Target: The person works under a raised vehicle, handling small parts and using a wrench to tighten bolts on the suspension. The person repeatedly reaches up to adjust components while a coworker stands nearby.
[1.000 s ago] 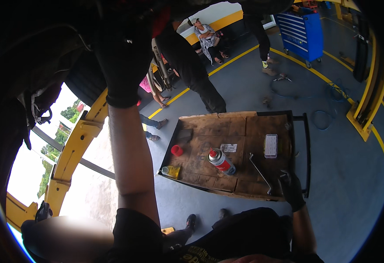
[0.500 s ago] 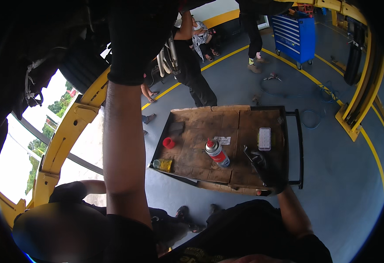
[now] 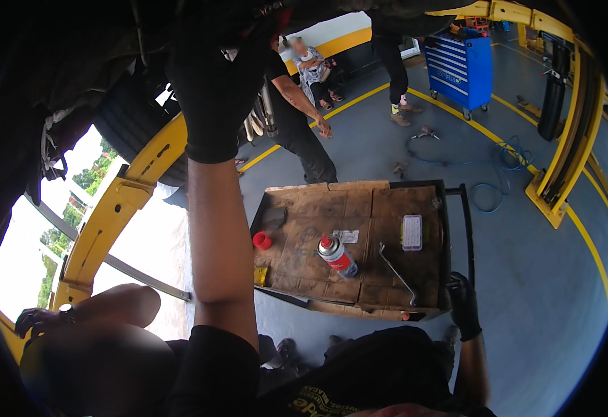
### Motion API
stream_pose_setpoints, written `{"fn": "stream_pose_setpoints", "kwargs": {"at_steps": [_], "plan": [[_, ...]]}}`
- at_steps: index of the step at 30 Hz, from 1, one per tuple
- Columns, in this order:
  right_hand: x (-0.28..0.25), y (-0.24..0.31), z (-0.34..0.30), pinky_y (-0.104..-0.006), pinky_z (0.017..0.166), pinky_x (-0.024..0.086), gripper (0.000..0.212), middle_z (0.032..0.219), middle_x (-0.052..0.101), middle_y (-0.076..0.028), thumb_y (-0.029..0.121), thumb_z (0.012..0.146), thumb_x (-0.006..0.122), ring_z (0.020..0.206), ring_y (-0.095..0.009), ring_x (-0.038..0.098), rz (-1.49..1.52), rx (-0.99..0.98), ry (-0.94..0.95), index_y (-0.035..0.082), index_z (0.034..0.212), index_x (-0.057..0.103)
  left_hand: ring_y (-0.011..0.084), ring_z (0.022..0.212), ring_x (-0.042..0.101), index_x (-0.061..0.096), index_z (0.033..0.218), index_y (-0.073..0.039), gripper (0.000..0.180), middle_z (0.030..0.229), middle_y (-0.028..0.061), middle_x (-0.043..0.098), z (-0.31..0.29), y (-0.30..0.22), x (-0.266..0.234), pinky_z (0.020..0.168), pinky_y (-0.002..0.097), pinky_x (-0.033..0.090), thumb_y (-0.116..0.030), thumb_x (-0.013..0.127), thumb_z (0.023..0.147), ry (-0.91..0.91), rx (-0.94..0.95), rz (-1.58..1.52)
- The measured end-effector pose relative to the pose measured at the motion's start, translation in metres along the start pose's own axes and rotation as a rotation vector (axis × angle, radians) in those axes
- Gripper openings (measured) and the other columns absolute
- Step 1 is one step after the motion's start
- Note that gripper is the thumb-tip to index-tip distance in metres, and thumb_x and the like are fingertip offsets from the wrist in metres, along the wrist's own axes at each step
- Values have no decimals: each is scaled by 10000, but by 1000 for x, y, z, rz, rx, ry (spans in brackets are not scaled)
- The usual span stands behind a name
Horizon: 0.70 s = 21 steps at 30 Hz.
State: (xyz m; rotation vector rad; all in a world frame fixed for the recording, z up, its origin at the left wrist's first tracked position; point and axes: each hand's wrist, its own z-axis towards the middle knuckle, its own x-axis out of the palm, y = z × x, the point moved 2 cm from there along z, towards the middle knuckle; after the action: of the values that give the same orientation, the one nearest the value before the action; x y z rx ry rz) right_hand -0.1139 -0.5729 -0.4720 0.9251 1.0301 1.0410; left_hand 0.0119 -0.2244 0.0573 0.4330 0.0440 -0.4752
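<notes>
My left arm reaches up in front of me. The black-gloved left hand [image 3: 213, 104] is lost in the dark under the vehicle body, so its fingers do not show. Beside the cart's right edge hangs my right hand [image 3: 463, 306] in a black glove, empty, with its fingers loosely apart. A long, thin metal wrench [image 3: 398, 275] with an angled end lies on the cardboard-covered cart [image 3: 311, 208], left of that hand. A red-topped spray can [image 3: 337, 256] stands at the middle of the cart. Behind the wrench is a clear flat case [image 3: 412, 233].
A red cap [image 3: 261, 241] and a yellow item [image 3: 260, 276] are at the cart's left. Another person's arm [image 3: 120, 306] is at lower left, near a yellow lift arm [image 3: 109, 222]. Farther off are a blue tool cabinet [image 3: 462, 69], an air hose [image 3: 502, 184] and several people.
My right hand has let go of the wrench, which now lies on the cart, and has moved right and down past its edge. A bystander's arm has swung into view behind the cart.
</notes>
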Motion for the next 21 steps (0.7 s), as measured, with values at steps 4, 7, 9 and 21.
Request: {"fn": "stream_pose_setpoints", "kwargs": {"at_steps": [4,7,9,21], "plan": [[6,15,7,-355,819,554,416,1041,708,-104,295,1041,636,929,-208,690,6,135,71,17,1350,609,171,832,763,777,1030,-84,209,940,74,780,-5,1,0,782,293,590,-116,862,842,-61,-37,-93],[9,12,9,-368,784,556,419,1021,714,-122,320,1044,624,882,-214,696,-83,70,59,30,1346,613,146,844,746,768,1054,-70,216,932,62,769,-8,14,3,775,283,580,-68,840,850,-13,-130,-225],[13,10,9,-384,763,557,415,1004,721,-133,339,1046,614,862,-232,703,-159,-43,-5,36,1329,621,143,854,743,764,1067,-66,224,946,61,767,-9,17,4,776,281,577,-60,833,854,-10,-135,-250],[54,-15,-3,-503,771,569,317,1010,710,-174,310,930,679,924,-400,698,-572,-279,287,81,1150,672,186,887,717,726,1049,6,198,974,111,745,7,-22,-9,791,331,554,2,751,852,7,-224,-304]]}}
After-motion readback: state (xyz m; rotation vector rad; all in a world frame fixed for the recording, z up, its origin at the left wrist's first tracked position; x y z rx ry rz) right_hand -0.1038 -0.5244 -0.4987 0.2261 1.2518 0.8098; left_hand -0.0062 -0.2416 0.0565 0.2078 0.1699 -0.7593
